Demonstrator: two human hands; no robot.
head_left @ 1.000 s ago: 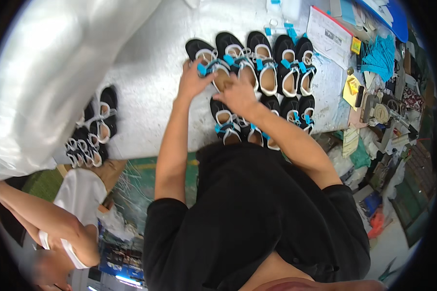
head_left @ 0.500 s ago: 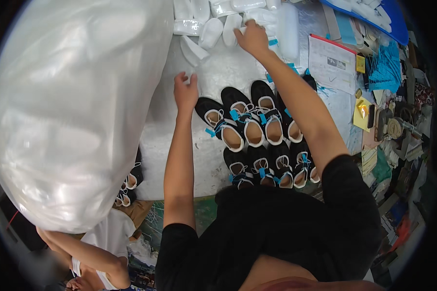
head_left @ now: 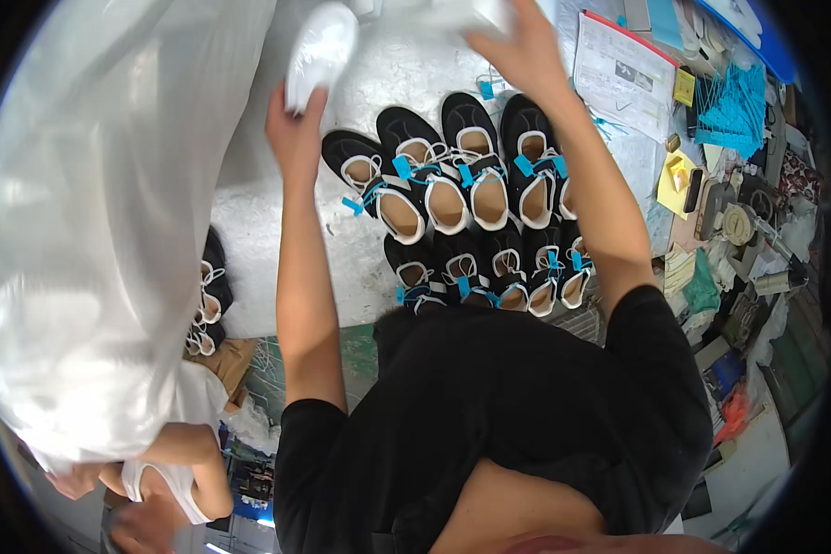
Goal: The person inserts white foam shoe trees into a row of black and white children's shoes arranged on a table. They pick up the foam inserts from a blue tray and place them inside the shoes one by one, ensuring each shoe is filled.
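Upper left of centre, my left hand pinches the lower end of a white plastic shoe insert, held up over the metal table. At the top edge my right hand is partly smeared by motion. Between its thumb and fingers is a blurred white piece that looks like another shoe insert. Below the hands stand black shoes with white trim in two rows, toes pointing away from me. Blue tags hang on their laces.
A huge translucent plastic bag bulges along the left, with another person below it. More black shoes sit by its edge. On the right lie a printed sheet, blue tags with strings and clutter. The metal table ends near my body.
My left hand, previously bare, now grips a white shoe insert. My right hand has come away from the insert pile with a white piece. The view has shifted, putting the pile mostly out of frame.
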